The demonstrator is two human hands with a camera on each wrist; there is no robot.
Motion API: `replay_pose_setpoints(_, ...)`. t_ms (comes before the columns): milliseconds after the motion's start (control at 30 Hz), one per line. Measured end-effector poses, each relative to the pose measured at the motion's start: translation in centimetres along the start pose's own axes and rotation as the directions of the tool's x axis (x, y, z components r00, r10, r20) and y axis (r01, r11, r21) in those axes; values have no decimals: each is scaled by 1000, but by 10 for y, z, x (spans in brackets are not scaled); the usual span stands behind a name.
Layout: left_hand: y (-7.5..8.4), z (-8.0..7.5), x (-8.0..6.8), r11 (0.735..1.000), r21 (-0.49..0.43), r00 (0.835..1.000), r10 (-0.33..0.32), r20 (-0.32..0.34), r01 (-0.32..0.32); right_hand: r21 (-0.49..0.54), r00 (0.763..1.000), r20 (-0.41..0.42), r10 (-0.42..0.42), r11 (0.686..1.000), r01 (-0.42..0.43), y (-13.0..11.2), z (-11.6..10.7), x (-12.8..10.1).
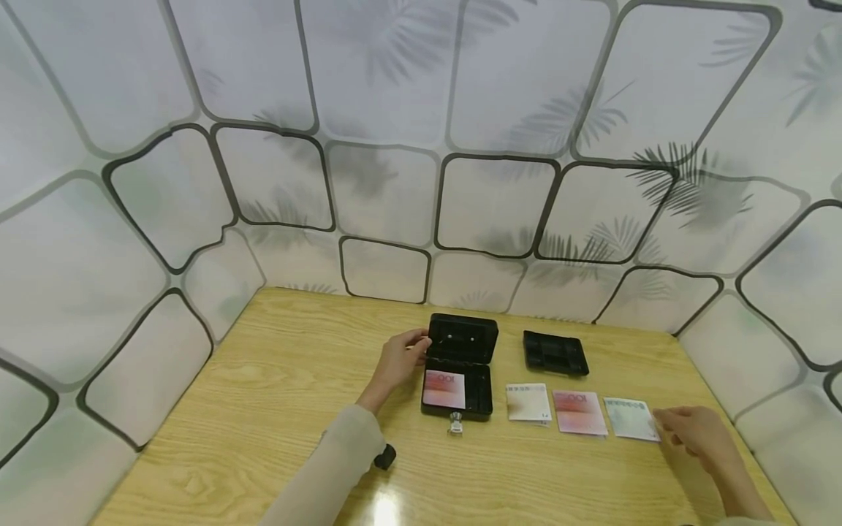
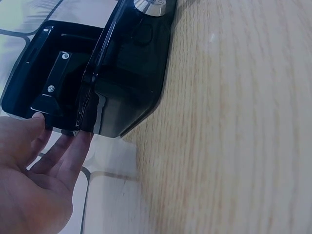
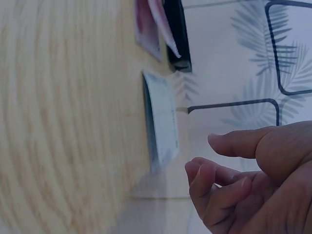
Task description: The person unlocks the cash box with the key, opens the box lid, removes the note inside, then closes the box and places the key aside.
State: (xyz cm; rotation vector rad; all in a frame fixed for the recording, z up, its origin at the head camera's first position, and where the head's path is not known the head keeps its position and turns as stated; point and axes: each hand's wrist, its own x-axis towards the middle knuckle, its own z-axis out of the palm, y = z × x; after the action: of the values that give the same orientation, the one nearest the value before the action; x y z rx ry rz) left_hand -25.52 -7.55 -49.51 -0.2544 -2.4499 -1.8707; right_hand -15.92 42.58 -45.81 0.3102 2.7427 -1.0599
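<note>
A black cash box (image 1: 479, 415) sits on the table with its lid (image 1: 463, 337) raised. A red banknote (image 1: 444, 389) marked 100 lies inside, and a silver lock piece (image 1: 456, 422) is at the box's front. My left hand (image 1: 401, 359) holds the lid's left edge, thumb (image 2: 38, 122) on the inner side and fingers behind. On the right, my right hand (image 1: 700, 435) hovers beside a folded pale green banknote (image 1: 632, 418). In the right wrist view its fingers are loosely bent, a gap separates them from the folded banknote (image 3: 163, 122), and they hold nothing.
A folded red banknote (image 1: 579, 413) and a folded pale brown one (image 1: 528, 403) lie in a row between box and right hand. Behind them is a black compartment tray (image 1: 555, 369). Patterned fabric walls (image 1: 388, 270) border the wooden table (image 1: 302, 351).
</note>
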Motion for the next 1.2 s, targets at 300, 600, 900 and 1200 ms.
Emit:
replay_pose_setpoints(300, 2, 0, 0, 1000, -1, 1000, -4, 2, 4, 96, 999, 34, -24, 995, 20, -38, 5, -7)
replay_pose_setpoints(600, 0, 0, 0, 1000, -11, 1000, 24, -2, -24, 162, 996, 83, -35, 987, 21, -73, 17, -6)
replay_pose_setpoints(900, 1, 0, -2, 999, -13, 999, 43, -10, -43, 175, 986, 93, -142, 977, 124, -108, 39, -12)
replay_pose_setpoints(1200, 4, 1, -2, 1000, 4, 1000, 18, -6, -18, 192, 973, 96, -212, 963, 191, -137, 63, -13)
